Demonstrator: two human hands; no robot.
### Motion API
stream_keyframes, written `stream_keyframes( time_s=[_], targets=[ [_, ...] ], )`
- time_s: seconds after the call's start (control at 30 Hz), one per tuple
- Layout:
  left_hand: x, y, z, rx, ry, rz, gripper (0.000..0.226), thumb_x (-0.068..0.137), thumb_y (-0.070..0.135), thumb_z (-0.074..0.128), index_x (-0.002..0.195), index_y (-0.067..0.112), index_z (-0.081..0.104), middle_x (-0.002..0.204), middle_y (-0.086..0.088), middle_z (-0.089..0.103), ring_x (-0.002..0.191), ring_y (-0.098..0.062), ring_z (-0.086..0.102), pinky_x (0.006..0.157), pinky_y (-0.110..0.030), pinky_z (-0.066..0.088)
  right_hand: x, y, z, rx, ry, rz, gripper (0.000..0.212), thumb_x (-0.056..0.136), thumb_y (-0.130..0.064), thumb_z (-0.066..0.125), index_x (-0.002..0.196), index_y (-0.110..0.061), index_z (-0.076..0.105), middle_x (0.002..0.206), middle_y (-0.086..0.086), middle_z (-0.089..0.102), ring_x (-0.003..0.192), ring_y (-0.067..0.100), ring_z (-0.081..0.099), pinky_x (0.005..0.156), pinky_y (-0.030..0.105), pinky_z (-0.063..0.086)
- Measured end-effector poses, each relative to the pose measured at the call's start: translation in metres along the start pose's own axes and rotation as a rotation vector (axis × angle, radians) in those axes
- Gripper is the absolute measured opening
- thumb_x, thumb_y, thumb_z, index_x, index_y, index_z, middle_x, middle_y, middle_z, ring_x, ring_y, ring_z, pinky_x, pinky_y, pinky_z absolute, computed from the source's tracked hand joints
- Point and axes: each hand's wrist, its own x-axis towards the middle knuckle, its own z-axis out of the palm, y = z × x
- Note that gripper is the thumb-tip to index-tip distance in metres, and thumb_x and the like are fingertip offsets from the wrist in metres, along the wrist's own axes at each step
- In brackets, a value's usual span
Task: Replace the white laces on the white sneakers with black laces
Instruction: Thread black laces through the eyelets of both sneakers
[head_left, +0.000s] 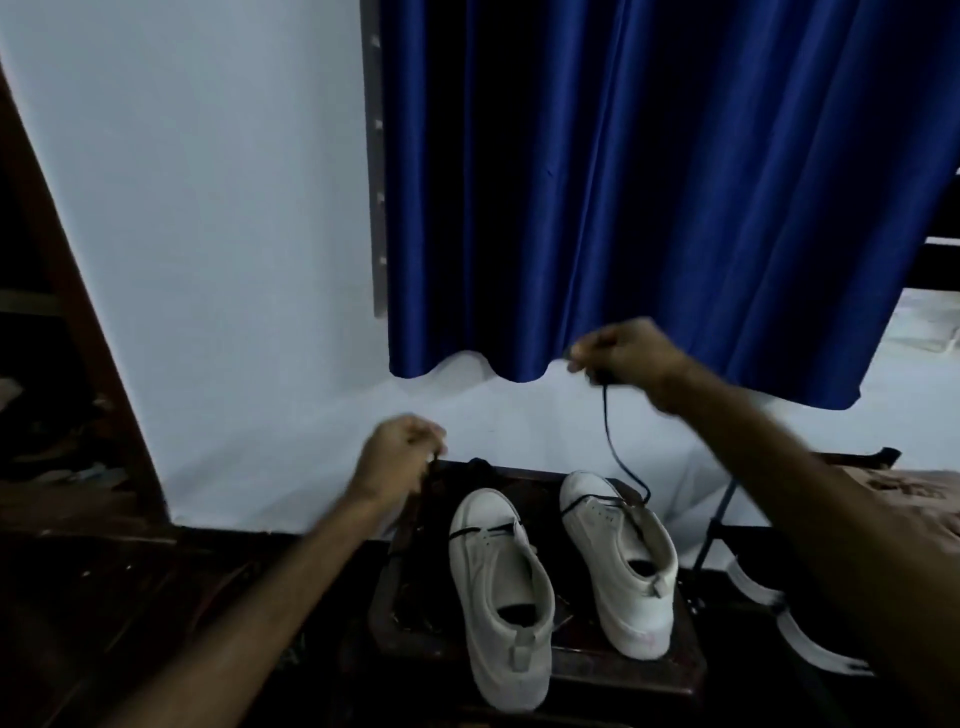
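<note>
Right hand: hovering raised in front of the curtain hem, fingers curling in and pinching the top end of the black lace.
Black lace: hanging from the right hand down to the right sneaker and crossing its toe-end eyelets as one bar. The other end is sticking out at the sneaker's left edge.
Left hand: sitting lower than the right hand, over the stool's back-left corner. Its fingers are curling in and pinching a dark strand.
Dark strand: dropping from the left fingertips toward the stool. It is too blurred to trace where it is running.
Left sneaker: white, standing on the stool with toe pointing away and heel toward the camera, just beside the right sneaker.
Left sneaker's lace: black, lying as one bar across the toe-end eyelets.
Right sneaker: white, standing on the stool's right half with toe pointing away, sitting slightly further back than the left one.
Stool: dark wood, carrying both sneakers and standing near the wall.
Curtain: deep blue, hanging behind the hands, wavy hem ending above the stool.
Wall: pale, running behind the curtain and stool.
Black-and-white items: lying low to the right of the stool; cannot tell what they are.
Wooden frame: dark, slanting up the left edge.
</note>
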Motion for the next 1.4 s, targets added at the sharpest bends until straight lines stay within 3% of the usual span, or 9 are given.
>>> stream_keyframes(
  time_s=[0.23,0.43,0.53,0.67,0.83,1.0,1.17,1.3,1.4],
  targets=[
    [-0.022,-0.070,0.047,0.251,-0.042,-0.020,0.014,0.089,0.033,0.067,0.083,0.020,0.066,0.076,0.007,0.071,0.061,-0.007,0.062,0.066,-0.032,0.052,-0.014,0.084,0.070,-0.033,-0.191,0.127,0.003,0.086,0.001,0.066,0.086,0.002,0.069,0.079,0.022,0.071,0.054,0.017,0.053,0.059,0.028,0.049],
    [-0.038,-0.048,0.048,0.426,-0.117,-0.144,0.052,0.078,0.067,0.063,0.086,0.016,0.061,0.081,0.004,0.067,0.077,-0.010,0.062,0.067,-0.028,0.047,-0.020,0.103,0.092,-0.126,-0.240,0.059,0.008,0.083,-0.008,0.071,0.078,-0.014,0.073,0.062,-0.005,0.066,0.052,0.005,0.055,0.055,0.017,0.046],
    [-0.043,-0.035,0.052,0.500,-0.158,-0.111,0.045,0.078,0.055,0.069,0.082,0.011,0.064,0.079,0.000,0.069,0.071,-0.012,0.063,0.060,-0.029,0.045,-0.024,0.106,0.107,-0.143,-0.312,0.035,0.008,0.084,-0.006,0.070,0.088,-0.009,0.076,0.077,0.001,0.073,0.062,0.007,0.063,0.058,0.017,0.050],
    [-0.037,-0.055,0.046,0.421,-0.118,-0.101,0.008,0.077,0.025,0.075,0.077,0.018,0.072,0.081,-0.001,0.074,0.080,-0.016,0.070,0.074,-0.031,0.056,-0.031,0.120,0.123,-0.130,-0.344,0.044,0.020,0.075,-0.007,0.077,0.089,-0.018,0.068,0.079,0.003,0.072,0.071,0.016,0.068,0.070,0.032,0.057],
    [-0.036,-0.085,0.041,0.287,-0.144,-0.072,0.033,0.078,0.030,0.074,0.105,0.027,0.057,0.091,0.010,0.067,0.086,-0.005,0.065,0.084,-0.036,0.055,-0.035,0.131,0.126,-0.104,-0.298,0.027,0.027,0.067,-0.014,0.080,0.086,-0.023,0.063,0.078,0.005,0.073,0.078,0.022,0.070,0.074,0.040,0.056],
    [-0.046,-0.092,0.049,0.433,0.062,0.198,0.029,0.087,0.025,0.067,0.111,0.031,0.052,0.107,0.012,0.055,0.096,-0.006,0.058,0.081,-0.030,0.051,-0.037,0.132,0.124,-0.043,-0.284,0.058,0.026,0.071,-0.002,0.081,0.081,-0.017,0.062,0.075,0.010,0.069,0.066,0.013,0.062,0.062,0.026,0.050],
    [-0.040,-0.101,0.047,0.256,-0.154,0.248,0.030,0.093,0.017,0.064,0.116,0.036,0.063,0.102,0.010,0.054,0.098,0.003,0.056,0.084,-0.007,0.041,-0.034,0.134,0.125,-0.042,-0.325,0.085,0.025,0.067,-0.004,0.083,0.076,-0.016,0.063,0.071,0.010,0.070,0.063,0.015,0.061,0.062,0.031,0.048],
    [-0.031,-0.105,0.042,0.263,-0.279,0.246,0.027,0.097,0.014,0.057,0.116,0.033,0.064,0.107,0.005,0.051,0.104,0.006,0.053,0.092,-0.004,0.037,-0.034,0.138,0.128,0.036,-0.346,0.114,0.025,0.061,-0.012,0.084,0.075,-0.018,0.063,0.071,0.011,0.071,0.066,0.019,0.062,0.065,0.035,0.047],
    [-0.026,-0.106,0.040,0.253,-0.329,0.226,0.023,0.096,0.017,0.060,0.112,0.033,0.064,0.106,0.003,0.051,0.101,0.002,0.055,0.090,-0.007,0.041,-0.035,0.140,0.128,0.132,-0.351,0.150,0.026,0.067,-0.001,0.083,0.078,-0.012,0.062,0.071,0.010,0.069,0.068,0.021,0.061,0.067,0.034,0.048]
  ],
)
